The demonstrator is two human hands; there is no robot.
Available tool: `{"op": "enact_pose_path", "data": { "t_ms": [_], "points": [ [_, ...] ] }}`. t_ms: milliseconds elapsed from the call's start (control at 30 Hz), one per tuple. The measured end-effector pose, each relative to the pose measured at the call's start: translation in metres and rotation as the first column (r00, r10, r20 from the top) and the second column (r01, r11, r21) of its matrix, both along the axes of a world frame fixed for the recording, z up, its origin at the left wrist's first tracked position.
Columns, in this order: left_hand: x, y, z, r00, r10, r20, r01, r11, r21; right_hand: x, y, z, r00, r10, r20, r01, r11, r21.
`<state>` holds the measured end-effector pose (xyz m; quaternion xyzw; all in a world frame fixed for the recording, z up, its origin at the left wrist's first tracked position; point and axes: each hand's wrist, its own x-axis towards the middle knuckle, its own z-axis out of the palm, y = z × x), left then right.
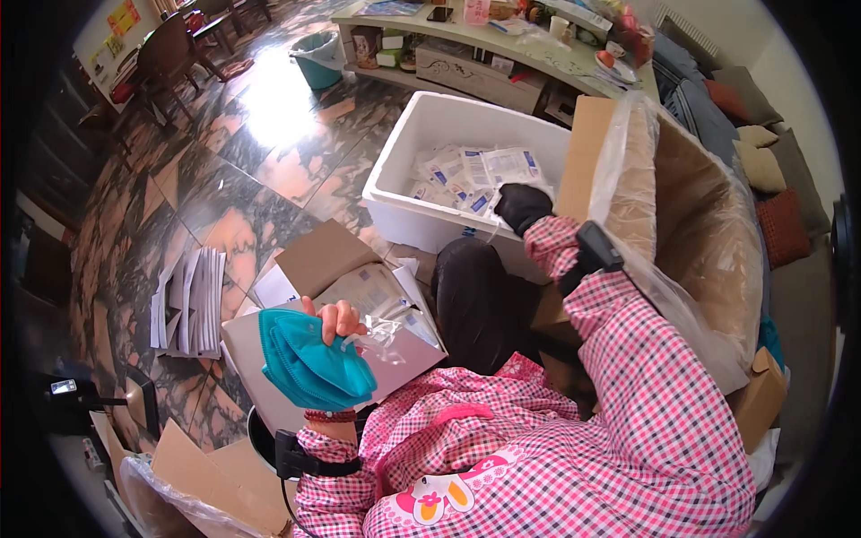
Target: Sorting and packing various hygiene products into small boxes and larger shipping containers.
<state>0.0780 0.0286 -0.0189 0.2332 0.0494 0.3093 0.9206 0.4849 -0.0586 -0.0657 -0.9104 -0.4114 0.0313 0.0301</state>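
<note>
My left hand (335,321) is closed around a stack of teal folded face masks (309,359), held up over a cardboard box. A crumpled bit of clear plastic (384,338) sticks out beside its fingers. My right hand (523,208), in a black glove, reaches over the near wall of a white foam box (395,215). Its fingers curl down at the small white-and-blue packets (513,167) heaped inside; what they grip is hidden. Below my left hand, the opened cardboard box (327,242) holds more flat packets (372,291).
A large carton (708,260) lined with clear plastic stands at the right. Flattened white boxes (190,300) lie stacked on the marble floor at the left. Another open carton (211,475) is at the lower left. A teal bin (318,67) and a cluttered low table (502,40) stand farther back.
</note>
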Motion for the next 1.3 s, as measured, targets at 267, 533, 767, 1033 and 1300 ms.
{"op": "enact_pose_path", "data": {
  "t_ms": [267, 533, 767, 1033, 1300],
  "points": [
    [-0.009, 0.009, -0.026, 1.0, 0.025, -0.017, -0.028, 0.988, -0.149, -0.059, -0.008, -0.099, 0.939, -0.339, -0.048, 0.342, 0.92, 0.192],
    [-0.009, 0.019, -0.025, 0.993, 0.092, -0.078, -0.107, 0.972, -0.211, -0.04, -0.021, -0.117, 0.959, -0.156, -0.238, 0.266, 0.79, 0.552],
    [-0.014, 0.015, -0.026, 1.0, 0.021, 0.016, -0.019, 0.988, -0.156, -0.073, 0.024, 0.017, 0.928, -0.203, 0.313, -0.164, 0.531, 0.831],
    [0.002, 0.001, 0.008, 0.998, 0.003, 0.066, 0.004, 0.994, -0.107, -0.07, -0.093, 0.239, 0.38, -0.3, 0.875, -0.46, 0.76, 0.46],
    [0.011, -0.002, 0.015, 0.992, -0.044, 0.122, 0.04, 0.998, 0.041, 0.018, -0.281, 0.302, 0.789, -0.293, 0.54, -0.33, 0.539, 0.775]
  ]
}}
